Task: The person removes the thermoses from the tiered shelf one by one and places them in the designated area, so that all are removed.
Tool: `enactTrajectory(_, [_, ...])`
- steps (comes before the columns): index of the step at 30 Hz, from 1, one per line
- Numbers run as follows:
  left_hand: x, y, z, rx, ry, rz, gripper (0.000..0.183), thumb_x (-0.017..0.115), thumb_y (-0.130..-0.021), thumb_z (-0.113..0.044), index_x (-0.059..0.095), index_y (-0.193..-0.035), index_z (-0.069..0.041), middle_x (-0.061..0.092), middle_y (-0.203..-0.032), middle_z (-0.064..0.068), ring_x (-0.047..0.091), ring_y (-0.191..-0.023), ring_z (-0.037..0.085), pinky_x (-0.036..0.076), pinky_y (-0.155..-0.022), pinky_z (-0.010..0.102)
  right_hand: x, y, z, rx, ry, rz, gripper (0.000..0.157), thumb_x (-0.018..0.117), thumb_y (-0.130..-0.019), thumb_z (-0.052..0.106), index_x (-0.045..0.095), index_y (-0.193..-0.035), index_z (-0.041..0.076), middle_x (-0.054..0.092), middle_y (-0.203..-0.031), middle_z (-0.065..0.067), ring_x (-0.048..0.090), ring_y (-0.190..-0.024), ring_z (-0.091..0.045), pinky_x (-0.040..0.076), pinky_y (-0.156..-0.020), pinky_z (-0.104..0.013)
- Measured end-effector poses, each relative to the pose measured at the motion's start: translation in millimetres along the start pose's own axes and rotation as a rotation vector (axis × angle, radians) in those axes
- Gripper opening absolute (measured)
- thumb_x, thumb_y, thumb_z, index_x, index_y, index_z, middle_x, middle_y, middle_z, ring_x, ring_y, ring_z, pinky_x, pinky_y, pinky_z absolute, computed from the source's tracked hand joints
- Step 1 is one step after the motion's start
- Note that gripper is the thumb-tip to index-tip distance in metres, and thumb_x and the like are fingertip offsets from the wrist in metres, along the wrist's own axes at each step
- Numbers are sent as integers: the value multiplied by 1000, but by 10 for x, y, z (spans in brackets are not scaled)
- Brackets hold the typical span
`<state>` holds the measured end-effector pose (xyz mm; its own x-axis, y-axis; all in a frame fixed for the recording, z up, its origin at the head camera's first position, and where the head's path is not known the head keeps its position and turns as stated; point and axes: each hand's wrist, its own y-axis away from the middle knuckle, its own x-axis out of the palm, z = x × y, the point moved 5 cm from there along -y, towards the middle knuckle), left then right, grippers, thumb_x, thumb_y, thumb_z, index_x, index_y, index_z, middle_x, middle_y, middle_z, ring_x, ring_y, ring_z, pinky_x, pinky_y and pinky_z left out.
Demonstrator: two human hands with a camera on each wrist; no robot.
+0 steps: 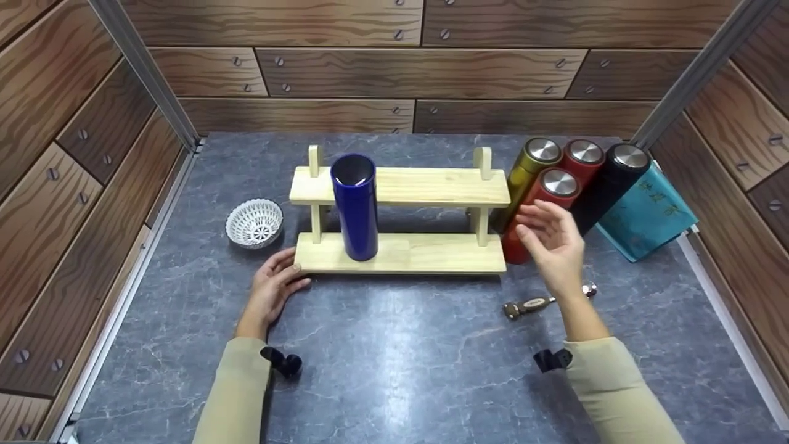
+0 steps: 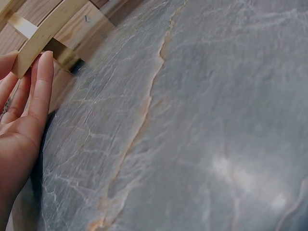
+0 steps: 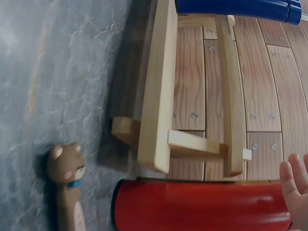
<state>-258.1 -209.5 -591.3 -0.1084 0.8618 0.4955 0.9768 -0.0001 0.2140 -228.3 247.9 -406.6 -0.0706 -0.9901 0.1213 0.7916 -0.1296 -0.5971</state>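
A two-tier wooden rack (image 1: 444,188) stands in the middle of the table, with a blue thermos (image 1: 356,213) upright on its lower board. My left hand (image 1: 275,287) pinches the front left corner of that board, thumb on top and fingers below; the left wrist view shows the same grip on the board (image 2: 45,36). Over on the right, my right hand (image 1: 558,243) is raised beside the front red thermos (image 1: 516,243), its fingers loosely bent with nothing in them. In the right wrist view the fingers (image 3: 290,185) appear by the upper end of the red thermos (image 3: 202,204).
A gold thermos (image 1: 524,169), another red thermos (image 1: 584,154) and a black thermos (image 1: 607,185) crowd the rack's right end. Behind them leans a teal packet (image 1: 650,213). A bear-handled spoon (image 1: 524,306) lies below the right hand. Left of the rack sits a white basket (image 1: 254,223).
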Motion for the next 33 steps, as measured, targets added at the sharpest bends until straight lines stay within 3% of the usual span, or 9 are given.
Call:
enactTrajectory(8, [5,1,23,4,12,-2,46,54,-86,10,42,-130,2,52,-118,14,62,-85,24,56,-75,41,246,-80,-29,-10,37,69,45,57,-75,-25,42,-117,-20,54,-106,-37,58,-93,-42,53,-80,-31])
enactTrajectory(18, [-1,-2,9,7,8,-3,45,55,-86,9,43,-129,1,52,-119,14,62,-86,25,56,-76,41,492,-218,-162,-25,44,148,48,63,-77,-18,44,-121,-12,57,-109,-29,58,-96,-36,52,-81,-32])
enactTrajectory(28, [2,-6,15,21,-1,19,47,55,-87,9,41,-131,2,49,-120,16,61,-87,25,55,-76,40,772,-251,-164,17,91,208,47,67,-79,-9,46,-121,-9,58,-112,-25,58,-99,-38,51,-82,-40])
enactTrajectory(33, [-13,-9,20,12,1,16,48,56,-86,8,40,-132,2,49,-121,16,61,-88,25,55,-78,42,952,-272,-131,40,81,249,46,64,-79,-14,45,-121,-11,57,-111,-28,55,-100,-44,47,-84,-53])
